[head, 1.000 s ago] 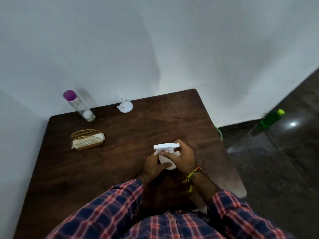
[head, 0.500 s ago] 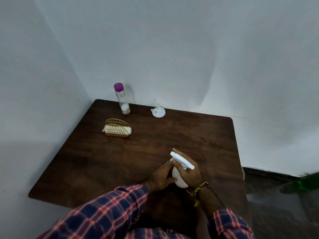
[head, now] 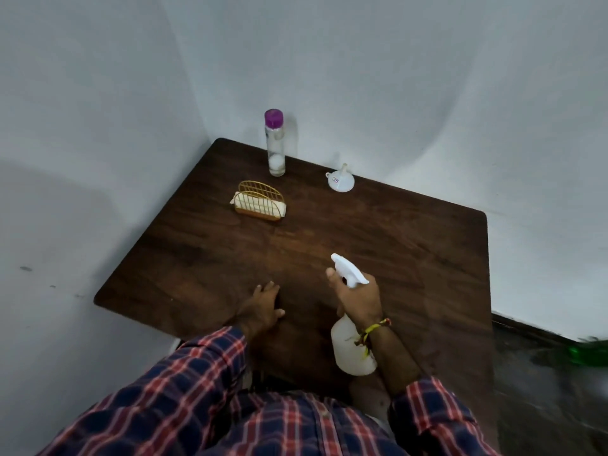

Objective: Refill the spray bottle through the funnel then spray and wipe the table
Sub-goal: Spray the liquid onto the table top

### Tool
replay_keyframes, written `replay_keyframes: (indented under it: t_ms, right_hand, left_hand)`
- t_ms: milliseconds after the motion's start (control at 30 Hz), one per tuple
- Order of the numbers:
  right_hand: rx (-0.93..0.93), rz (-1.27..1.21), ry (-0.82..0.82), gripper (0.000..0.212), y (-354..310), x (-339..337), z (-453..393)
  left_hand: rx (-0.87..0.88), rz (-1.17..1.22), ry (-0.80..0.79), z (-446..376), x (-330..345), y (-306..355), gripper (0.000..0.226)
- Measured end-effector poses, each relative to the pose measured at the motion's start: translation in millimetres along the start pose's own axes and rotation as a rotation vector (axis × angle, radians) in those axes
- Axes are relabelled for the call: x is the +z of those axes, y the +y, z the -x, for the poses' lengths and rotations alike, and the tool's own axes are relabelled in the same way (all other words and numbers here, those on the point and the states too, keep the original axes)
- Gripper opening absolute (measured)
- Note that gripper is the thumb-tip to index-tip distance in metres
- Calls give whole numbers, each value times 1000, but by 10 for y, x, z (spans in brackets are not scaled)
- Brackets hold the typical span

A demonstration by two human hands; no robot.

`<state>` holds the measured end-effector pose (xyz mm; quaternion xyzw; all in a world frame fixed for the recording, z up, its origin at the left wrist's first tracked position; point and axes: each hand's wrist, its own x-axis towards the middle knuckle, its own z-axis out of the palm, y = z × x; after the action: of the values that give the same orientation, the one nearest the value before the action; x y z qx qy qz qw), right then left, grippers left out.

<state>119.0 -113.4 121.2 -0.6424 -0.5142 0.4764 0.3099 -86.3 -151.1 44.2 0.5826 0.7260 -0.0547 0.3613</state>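
Observation:
My right hand [head: 358, 299] grips the neck of a white spray bottle [head: 350, 348], lifted above the near part of the dark wooden table [head: 411, 245], its nozzle pointing away toward the table's far left. My left hand [head: 263, 307] rests flat on the table to the left of the bottle, holding nothing. A white funnel [head: 340, 181] stands upside down near the far edge. A clear bottle with a purple cap [head: 274, 144] stands upright at the far corner.
A gold wire holder with white cloth or napkins [head: 260, 202] sits in front of the clear bottle. White walls close in behind and left of the table. A green bottle [head: 589, 352] lies blurred on the dark floor at right.
My left hand has let go of the spray bottle and come down flat on the table. My right hand has lifted the bottle off the table. The camera has swung left.

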Motion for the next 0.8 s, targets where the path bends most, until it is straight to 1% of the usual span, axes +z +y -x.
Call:
replay_keyframes:
  t_ms: [67, 167, 233, 267, 333, 400, 433, 467, 533, 567, 600, 633, 667, 733, 800]
  right_hand:
    - [73, 6, 59, 30, -100, 42, -74]
    - [135, 93, 118, 25, -216, 104, -156]
    - [135, 167, 130, 36, -231, 139, -182]
    - [145, 203, 136, 44, -230, 172, -187]
    - [196, 267, 198, 60, -222, 217, -183]
    - [224, 284, 197, 64, -182, 208, -144]
    - [206, 297, 165, 60, -180, 201, -100]
    - [163, 364, 91, 54, -146, 191, -51]
    - [53, 613, -131, 42, -66, 166, 74]
    - [32, 724, -211, 39, -11, 151, 131]
    - [46, 782, -260, 37, 25, 128, 190]
    - [46, 819, -273, 36, 69, 102, 227]
    - [28, 809, -237, 35, 107, 77, 253]
    - [7, 755, -100, 34, 124, -8, 247]
    - [77, 627, 37, 36, 74, -131, 190]
  left_hand:
    - [22, -47, -56, -8, 20, -95, 78]
    - [28, -135, -115, -68, 13, -82, 79]
    - [37, -215, -101, -102, -31, 1, 76]
    - [47, -235, -80, -120, -63, 22, 72]
    - [62, -218, -12, -158, -101, 29, 58]
    - [66, -204, 27, -176, -113, 17, 41]
    - [70, -203, 29, -168, -125, 12, 37]
    - [74, -202, 29, -168, -133, 10, 34]
    - [84, -205, 23, -173, -127, 11, 33]
    - [85, -215, 18, -172, -124, 20, 32]
    - [82, -225, 12, -166, -127, 36, 33]
    - [70, -227, 0, -166, -125, 53, 33]
    - [58, -229, -17, -166, -127, 75, 34]
    - [46, -244, -34, -163, -139, 128, 34]
    - [25, -263, -47, -157, -157, 190, 36]
